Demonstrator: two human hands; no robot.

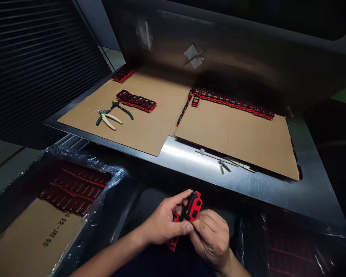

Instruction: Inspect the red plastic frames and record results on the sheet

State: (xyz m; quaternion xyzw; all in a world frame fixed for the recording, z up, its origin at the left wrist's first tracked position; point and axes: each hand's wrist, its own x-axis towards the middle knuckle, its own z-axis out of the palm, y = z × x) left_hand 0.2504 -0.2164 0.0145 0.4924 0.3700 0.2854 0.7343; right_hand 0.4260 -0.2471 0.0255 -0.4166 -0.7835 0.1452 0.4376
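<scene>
My left hand (168, 221) grips a small red-and-black plastic frame (195, 207) between fingers and thumb, above my lap and in front of the table. The frame is tilted, with its red side with dark openings facing right. Another red-and-black piece (173, 243) shows under the left palm; whether it is joined to the first is hidden. My right hand (212, 234) is closed, its thumb and forefinger pinching the lower right edge of the frame. Anything smaller between those fingertips cannot be made out.
Cardboard sheets (150, 134) cover much of the metal table (187, 154). On them lie rows of similar frames (230, 100), green-handled pliers (127, 111) and cream-handled nippers (108, 120). A small metal clipper (224, 166) lies near the front edge. Plastic-lined bins (115, 175) flank me, holding more frames.
</scene>
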